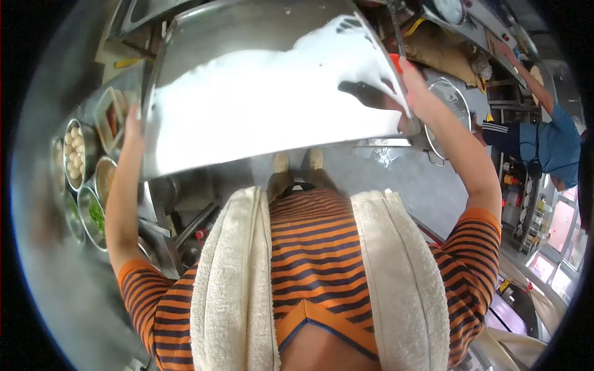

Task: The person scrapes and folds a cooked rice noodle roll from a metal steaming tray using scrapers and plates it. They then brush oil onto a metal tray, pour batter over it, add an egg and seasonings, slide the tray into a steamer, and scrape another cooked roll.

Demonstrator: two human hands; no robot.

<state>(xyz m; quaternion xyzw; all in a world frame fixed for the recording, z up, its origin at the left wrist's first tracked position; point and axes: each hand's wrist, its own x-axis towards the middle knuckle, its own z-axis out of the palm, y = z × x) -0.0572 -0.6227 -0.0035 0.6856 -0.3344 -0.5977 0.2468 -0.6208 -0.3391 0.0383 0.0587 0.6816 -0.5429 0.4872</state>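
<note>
A wide, shallow metal tray [229,32] is held up in front of my body. White liquid [247,99] pools over its near part and runs in streaks at the right, while bare metal shows along the far side. My left hand [133,127] grips the tray's left edge, its fingers partly blurred. On the right edge, my right hand [416,89] is closed around the rim, its fingers partly hidden. Something red [395,62] shows beside that hand; I cannot make out what it is.
At left stand a metal bowl of eggs [74,154], a bowl of chopped greens [96,216] and a pale container [110,120]. A large round metal pot [447,117] is at right on the grey floor [396,179]. Farther right, another person [547,139] reaches toward a counter.
</note>
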